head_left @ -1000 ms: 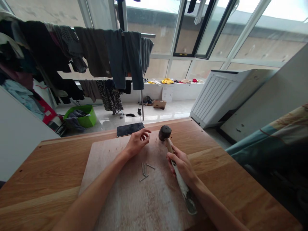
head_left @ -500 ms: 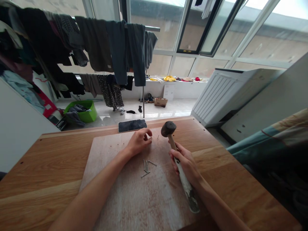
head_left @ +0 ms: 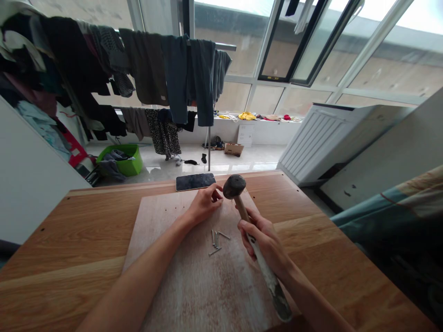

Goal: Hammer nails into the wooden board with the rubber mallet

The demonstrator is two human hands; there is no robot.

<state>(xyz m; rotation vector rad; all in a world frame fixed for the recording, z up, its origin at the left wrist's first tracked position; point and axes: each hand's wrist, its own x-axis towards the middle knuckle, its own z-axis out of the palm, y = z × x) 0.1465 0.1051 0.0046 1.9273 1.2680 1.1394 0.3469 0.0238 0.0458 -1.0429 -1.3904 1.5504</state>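
My right hand [head_left: 261, 237] is wrapped around the handle of a mallet [head_left: 234, 186] with a dark, rounded head and a worn, white-smeared wooden grip. The mallet head hovers right beside the fingertips of my left hand [head_left: 206, 203]. Those fingers are pinched low over a pale wooden board [head_left: 166, 276], on what looks like a nail, mostly hidden. Several loose nails [head_left: 216, 240] lie on the board between my forearms. A row of small dark dots [head_left: 175, 207] marks the board left of my left hand; nail heads or holes, I cannot tell.
A phone [head_left: 195, 181] lies at the far edge of the wooden table [head_left: 69, 240], just behind my left hand. Beyond the table are a clothes rack with hanging trousers [head_left: 175, 78], a green basket [head_left: 133, 161] and a white ribbed panel [head_left: 316, 133]. A cloth [head_left: 398, 207] hangs at right.
The mallet head has shifted left, closer to my left fingertips, and now covers the spot where a thin nail stood in view. The whole view has moved slightly.
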